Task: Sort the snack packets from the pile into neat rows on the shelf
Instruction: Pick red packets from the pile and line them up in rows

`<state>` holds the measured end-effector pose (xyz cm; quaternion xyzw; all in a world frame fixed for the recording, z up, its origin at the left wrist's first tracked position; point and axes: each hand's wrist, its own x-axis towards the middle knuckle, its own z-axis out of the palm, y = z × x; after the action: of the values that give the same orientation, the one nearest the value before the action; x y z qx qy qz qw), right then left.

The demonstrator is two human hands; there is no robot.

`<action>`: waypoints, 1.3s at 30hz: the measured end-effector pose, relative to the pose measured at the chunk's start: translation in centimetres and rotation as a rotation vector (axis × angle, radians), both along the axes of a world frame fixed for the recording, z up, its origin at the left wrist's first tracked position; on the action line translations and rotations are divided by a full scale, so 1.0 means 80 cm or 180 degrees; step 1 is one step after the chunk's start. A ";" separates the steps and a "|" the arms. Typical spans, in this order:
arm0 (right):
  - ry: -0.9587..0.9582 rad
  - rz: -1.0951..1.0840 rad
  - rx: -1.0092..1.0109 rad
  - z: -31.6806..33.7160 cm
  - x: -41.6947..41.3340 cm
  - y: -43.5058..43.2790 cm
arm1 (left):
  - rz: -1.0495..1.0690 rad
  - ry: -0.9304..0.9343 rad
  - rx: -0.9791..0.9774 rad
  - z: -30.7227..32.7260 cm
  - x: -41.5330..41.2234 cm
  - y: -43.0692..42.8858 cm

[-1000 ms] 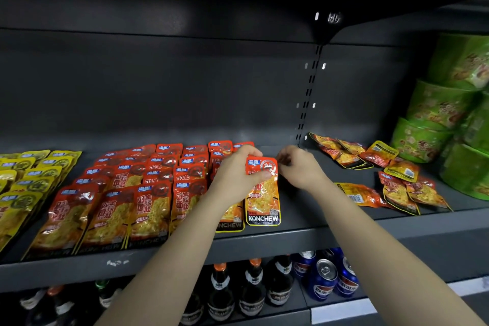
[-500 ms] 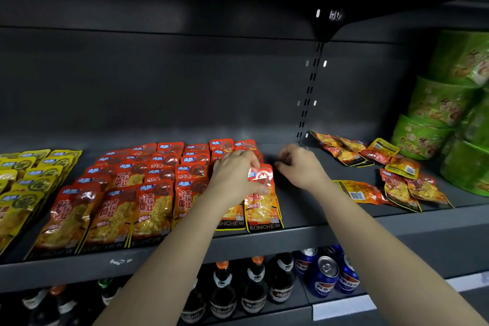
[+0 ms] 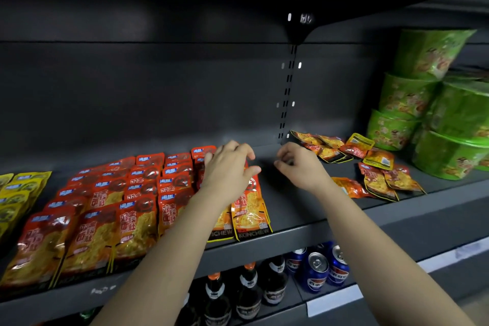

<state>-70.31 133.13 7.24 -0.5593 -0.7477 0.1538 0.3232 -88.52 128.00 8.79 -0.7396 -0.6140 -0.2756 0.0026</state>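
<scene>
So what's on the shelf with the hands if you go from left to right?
First the yellow packets → rows of red packets → left hand → right hand → loose pile of packets → stacked green tubs.

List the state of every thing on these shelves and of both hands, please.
red rows, neat, overlapping.
end packet, lying flat, right of the red rows.
left hand, open, above the end packet.
right hand, loosely curled, holding nothing.
pile, loose, unsorted.
yellow rows, neat.
bowls, stacked, wrapped.
bottles, upright, capped.
cans, upright.
</scene>
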 end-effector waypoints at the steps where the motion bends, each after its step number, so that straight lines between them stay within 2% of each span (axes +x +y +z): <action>1: 0.0017 0.0039 0.0002 0.001 0.006 0.002 | -0.0010 0.0015 0.0001 0.001 0.006 0.004; 7: 0.0125 0.0147 0.0115 0.010 0.057 0.021 | -0.0023 0.0150 -0.0030 0.006 0.059 0.032; 17: -0.0219 0.0337 0.0206 0.022 0.160 0.080 | 0.0210 0.0194 -0.0212 0.013 0.163 0.086; 27: -0.0132 0.0495 0.0119 0.026 0.214 0.123 | 0.0540 0.0276 -0.0398 0.016 0.210 0.126; 36: -0.0133 0.0535 0.0082 0.031 0.233 0.142 | 0.0929 0.0030 -0.0833 0.009 0.227 0.159; 39: -0.0140 0.0543 0.0067 0.029 0.237 0.144 | 0.0873 -0.0274 -0.0996 0.002 0.232 0.168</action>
<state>-51.38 144.67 9.56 -0.4934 -0.8011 0.1605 0.2984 -70.00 141.43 8.94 -0.6281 -0.7438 -0.2052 -0.1011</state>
